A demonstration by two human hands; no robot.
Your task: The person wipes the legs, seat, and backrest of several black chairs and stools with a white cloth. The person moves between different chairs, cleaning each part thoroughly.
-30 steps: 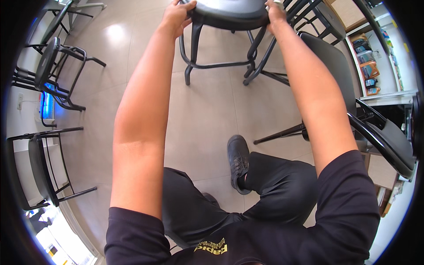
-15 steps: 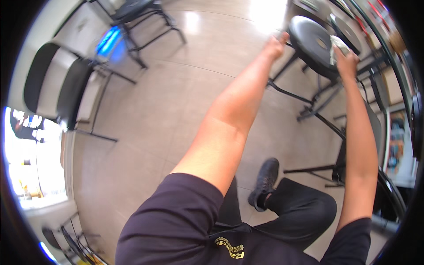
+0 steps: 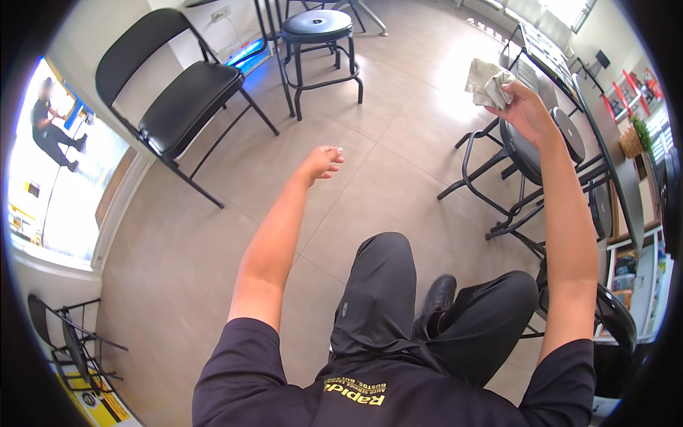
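Pinched in my right hand (image 3: pixel 528 114) is a crumpled pale grey cloth (image 3: pixel 489 84), raised in the air at the upper right. Just below that hand stands a round black stool (image 3: pixel 519 153), its seat partly hidden by my forearm. My left hand (image 3: pixel 325 164) hangs over the floor near the middle, empty, its fingers loosely bent and apart. Nothing touches it.
A black folding chair (image 3: pixel 192 107) stands at the left. Another round stool (image 3: pixel 317 25) is at the upper middle. A dark table (image 3: pixel 619 164) runs along the right, with a potted plant (image 3: pixel 632 142) beside it. Beyond the left window, a person (image 3: pixel 50 128) sits.
My left hand has come off the right-hand stool and moved left. My right hand has lifted the cloth away from the stool's seat. The view has shifted, showing more of the chairs.
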